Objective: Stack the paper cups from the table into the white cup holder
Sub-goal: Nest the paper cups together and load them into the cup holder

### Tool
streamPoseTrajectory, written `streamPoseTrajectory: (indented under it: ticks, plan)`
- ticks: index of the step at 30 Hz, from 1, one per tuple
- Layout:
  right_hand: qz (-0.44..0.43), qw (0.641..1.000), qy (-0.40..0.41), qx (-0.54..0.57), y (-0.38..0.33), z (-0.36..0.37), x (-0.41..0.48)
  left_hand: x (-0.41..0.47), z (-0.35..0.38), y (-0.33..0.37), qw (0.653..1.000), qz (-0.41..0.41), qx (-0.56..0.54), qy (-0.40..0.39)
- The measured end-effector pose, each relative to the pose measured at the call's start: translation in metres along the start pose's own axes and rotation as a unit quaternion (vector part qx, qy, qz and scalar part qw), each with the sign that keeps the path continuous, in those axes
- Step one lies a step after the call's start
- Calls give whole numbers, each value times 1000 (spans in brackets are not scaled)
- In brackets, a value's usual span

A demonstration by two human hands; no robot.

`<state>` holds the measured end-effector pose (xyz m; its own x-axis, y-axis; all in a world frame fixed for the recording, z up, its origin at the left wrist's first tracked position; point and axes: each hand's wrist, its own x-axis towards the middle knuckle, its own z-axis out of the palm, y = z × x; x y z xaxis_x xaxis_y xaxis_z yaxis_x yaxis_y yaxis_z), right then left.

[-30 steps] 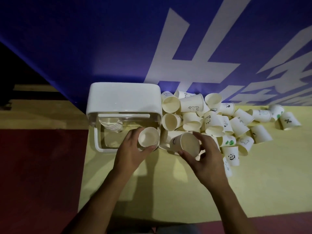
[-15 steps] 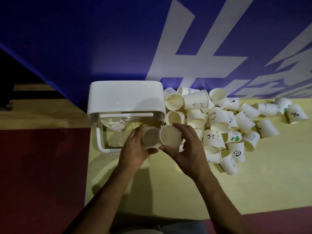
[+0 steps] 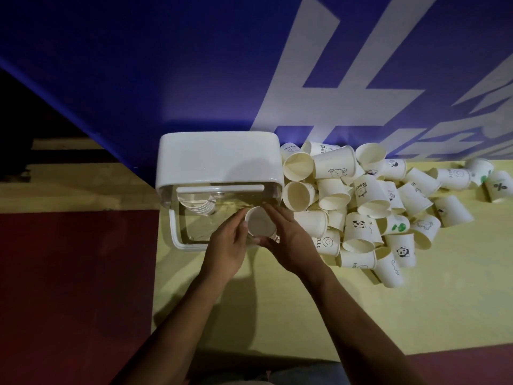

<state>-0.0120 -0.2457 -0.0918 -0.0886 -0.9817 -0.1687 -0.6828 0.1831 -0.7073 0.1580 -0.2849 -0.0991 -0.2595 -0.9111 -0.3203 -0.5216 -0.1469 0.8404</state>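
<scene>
head | left hand (image 3: pixel 226 247), right hand (image 3: pixel 291 240) | fingers (image 3: pixel 277 216) curled round paper cup (image 3: pixel 259 225)

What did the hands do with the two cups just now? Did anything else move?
The right hand carried its cup left and pushed it into the cup in the left hand. Both now hold the nested cups as one, before the white cup holder. The cup pile and the stack inside the holder stayed put.
</scene>
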Motion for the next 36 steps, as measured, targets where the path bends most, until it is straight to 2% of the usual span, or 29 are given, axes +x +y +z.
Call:
streamPoseTrajectory:
  ticks: [3, 7, 14, 16, 20, 22, 26, 30, 36]
  plan:
    - [12, 1000, -15, -7, 4, 2, -1, 5, 3, 0, 999, 1, 36, -19]
    - [15, 998, -55, -5, 7, 2, 6, 5, 6, -10, 999, -27, 23, -34]
    - [2, 994, -105, -2, 12, -5, 12, 0, 12, -9, 999, -36, 25, -21]
    - [-1, 997, -80, 8, 9, -12, 4, -5, 9, -4, 999, -27, 35, -1]
    - [36, 999, 21, -8, 8, -35, -30, -31, 9, 21, 992, 48, 56, 100]
    - [77, 995, 61, 21, 16, -49, -48, -42, 18, 38, 990, 74, 47, 108]
    - [140, 978, 130, 82, 51, -97, -81, -39, 65, 87, 988, 138, 49, 41]
    - [168, 968, 174, 70, 100, -151, -106, -25, 126, 139, 972, 217, 87, -17]
    - [215, 950, 206, 97, 178, -221, -136, 12, 239, 207, 945, 264, 178, -74]
